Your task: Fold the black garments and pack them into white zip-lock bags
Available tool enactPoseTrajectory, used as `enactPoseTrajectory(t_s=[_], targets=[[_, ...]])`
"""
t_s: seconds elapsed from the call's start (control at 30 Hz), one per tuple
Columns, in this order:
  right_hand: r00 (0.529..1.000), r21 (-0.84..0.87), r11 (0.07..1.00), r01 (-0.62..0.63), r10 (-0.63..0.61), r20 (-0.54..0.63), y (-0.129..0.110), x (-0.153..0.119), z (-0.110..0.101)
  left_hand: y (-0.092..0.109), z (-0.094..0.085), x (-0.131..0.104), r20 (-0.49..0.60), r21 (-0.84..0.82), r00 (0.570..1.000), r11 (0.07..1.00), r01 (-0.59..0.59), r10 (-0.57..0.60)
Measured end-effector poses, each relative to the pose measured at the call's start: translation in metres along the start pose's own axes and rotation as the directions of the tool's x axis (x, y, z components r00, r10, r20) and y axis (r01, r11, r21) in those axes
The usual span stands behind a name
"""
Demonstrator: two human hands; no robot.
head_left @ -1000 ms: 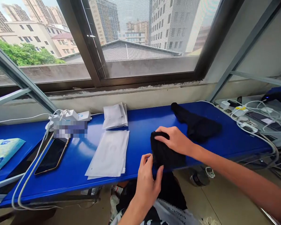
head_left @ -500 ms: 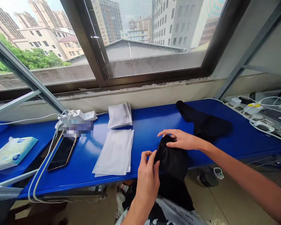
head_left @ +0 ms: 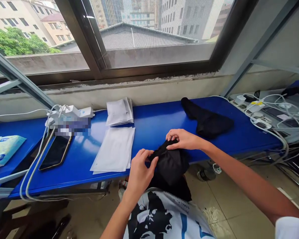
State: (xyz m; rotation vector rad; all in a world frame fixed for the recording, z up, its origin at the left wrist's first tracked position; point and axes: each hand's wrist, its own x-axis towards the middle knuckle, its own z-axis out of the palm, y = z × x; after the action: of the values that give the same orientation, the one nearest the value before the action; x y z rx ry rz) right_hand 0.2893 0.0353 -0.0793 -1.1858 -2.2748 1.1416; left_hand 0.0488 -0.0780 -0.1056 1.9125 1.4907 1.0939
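A black cloth (head_left: 171, 164) hangs at the front edge of the blue table (head_left: 154, 114), its upper rim stretched between both hands. My left hand (head_left: 142, 167) pinches the rim's left end between thumb and fingers. On the right, my right hand (head_left: 183, 139) grips the rim with thumb and fingertips. Another black cloth piece (head_left: 209, 122), long and narrow at its far end, lies on the table behind my right hand. Left of my hands are a stack of whitish zip bags (head_left: 113, 149) and a smaller stack of bags (head_left: 119, 112) behind it.
A phone (head_left: 56, 152), a power strip (head_left: 72, 114) with white cables and a tissue pack (head_left: 6, 149) are on the left. Cables and chargers (head_left: 260, 106) crowd the right. Metal posts rise at both sides. A clear container (head_left: 206, 173) stands on the floor.
The view has tilted down and shifted to the right. Both hands still hold the black cloth, and its rim is now drawn out more between them.
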Motion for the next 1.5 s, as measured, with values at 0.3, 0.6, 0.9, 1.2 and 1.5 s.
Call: enactPoseTrajectory(t_s=[0.3, 0.6, 0.9, 1.2, 1.5], targets=[[0.97, -0.156, 0.975, 0.159, -0.125, 0.209, -0.02, 0.005, -0.01, 0.017, -0.03, 0.029, 0.125, -0.146, 0.992, 0.989, -0.005, 0.024], [0.977, 0.406, 0.893, 0.197, -0.147, -0.153, -0.041, -0.003, 0.0, 0.011, -0.032, 0.041, 0.14, -0.635, 0.983, 0.751, 0.18, -0.117], [0.972, 0.273, 0.946, 0.177, -0.211, 0.103, -0.053, -0.017, -0.007, 0.027, -0.042, 0.052, 0.313, -0.411, 0.95, 0.9, 0.146, -0.011], [0.918, 0.537, 0.805, 0.253, -0.024, -0.397, -0.061, 0.011, 0.036, 0.019, -0.04, 0.043, 0.085, -0.726, 0.971, 0.653, 0.215, -0.225], [0.752, 0.569, 0.757, 0.321, 0.162, -0.639, -0.046, 0.02, 0.054, 0.022, -0.027, 0.026, -0.035, -0.706, 0.931, 0.668, 0.234, -0.363]])
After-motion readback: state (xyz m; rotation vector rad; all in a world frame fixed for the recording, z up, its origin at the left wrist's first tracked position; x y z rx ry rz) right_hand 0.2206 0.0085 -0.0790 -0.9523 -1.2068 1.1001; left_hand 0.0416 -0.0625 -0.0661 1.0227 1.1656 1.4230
